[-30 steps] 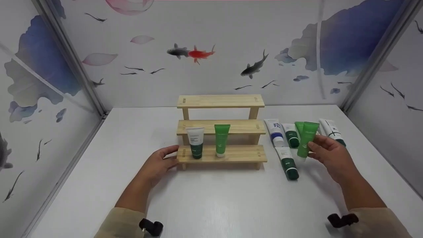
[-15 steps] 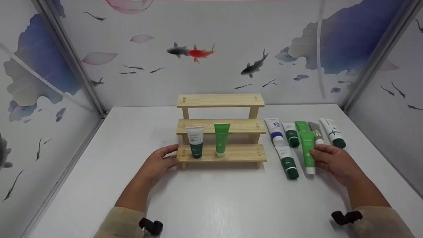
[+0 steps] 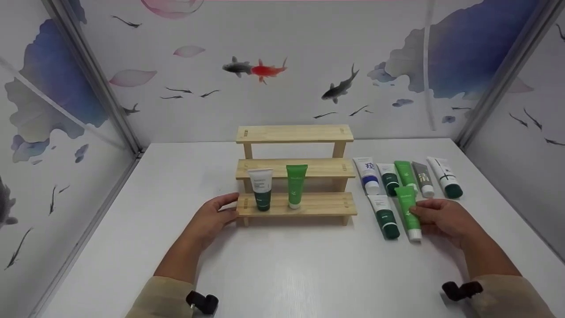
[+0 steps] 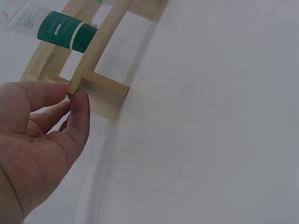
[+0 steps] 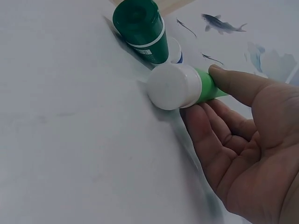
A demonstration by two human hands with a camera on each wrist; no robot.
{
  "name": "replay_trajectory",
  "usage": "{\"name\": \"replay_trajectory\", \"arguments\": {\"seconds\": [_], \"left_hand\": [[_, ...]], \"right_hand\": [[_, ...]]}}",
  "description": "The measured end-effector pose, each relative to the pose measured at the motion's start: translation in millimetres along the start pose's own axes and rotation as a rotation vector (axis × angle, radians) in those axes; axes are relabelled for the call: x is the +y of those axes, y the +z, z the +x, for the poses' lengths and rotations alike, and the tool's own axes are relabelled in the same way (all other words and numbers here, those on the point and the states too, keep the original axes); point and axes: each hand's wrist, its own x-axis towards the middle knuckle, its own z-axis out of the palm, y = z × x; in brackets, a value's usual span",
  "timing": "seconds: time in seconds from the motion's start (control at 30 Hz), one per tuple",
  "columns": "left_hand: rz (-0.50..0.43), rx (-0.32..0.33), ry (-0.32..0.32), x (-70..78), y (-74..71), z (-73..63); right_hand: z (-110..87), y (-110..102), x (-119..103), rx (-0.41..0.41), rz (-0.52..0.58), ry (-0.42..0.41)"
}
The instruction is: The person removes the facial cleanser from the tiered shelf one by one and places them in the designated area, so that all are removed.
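Observation:
My left hand (image 3: 215,218) pinches the left end of the lowest step of a three-step wooden rack (image 3: 318,205); in the left wrist view, thumb and fingers (image 4: 80,116) close on the board's corner. On that step a white and dark-green tube (image 3: 261,190) and a green tube (image 3: 296,186) stand upright on their caps. At the right, my right hand (image 3: 446,221) holds another green tube (image 3: 407,210) between thumb and fingers, low over the table beside a white and dark-green tube (image 3: 385,218). Its white cap (image 5: 170,86) faces the right wrist camera.
Behind the held tube lie a white and blue tube (image 3: 367,174), a small white and green tube (image 3: 388,179), a green tube (image 3: 404,171), a grey tube (image 3: 423,179) and a white tube with a dark-green cap (image 3: 443,176). Patterned walls enclose the white table (image 3: 282,265).
My right hand has brought the green tube down and toward me, from over the back row to beside the near white and dark-green tube. My left hand stays at the rack.

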Motion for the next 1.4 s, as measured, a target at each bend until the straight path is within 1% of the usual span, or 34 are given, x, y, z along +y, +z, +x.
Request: {"name": "replay_trajectory", "arguments": {"seconds": [0.2, 0.4, 0.63, 1.0, 1.23, 1.4], "left_hand": [[-0.004, -0.002, 0.011, -1.0, 0.3, -0.5], [-0.019, -0.004, 0.016, -0.7, 0.7, 0.2], [-0.054, -0.028, 0.043, -1.6, 1.7, -0.6], [-0.049, -0.018, 0.035, -2.4, 2.5, -1.4], [-0.033, -0.018, 0.016, -0.9, 0.6, -1.0], [-0.027, -0.015, 0.000, 1.7, 1.4, -1.4]], "right_hand": [[-2.1, 1.3, -1.3, 0.014, -0.065, 0.037], [-3.6, 2.9, -1.0, 0.038, -0.115, 0.044], [-2.5, 4.1, -0.9, 0.063, -0.188, 0.067], [-2.2, -1.6, 0.1, 0.093, -0.192, 0.089], [-3.5, 3.7, -7.4, 0.148, -0.204, 0.052], [-6.0, 14.6, -16.9, 0.194, -0.137, 0.007]]}}
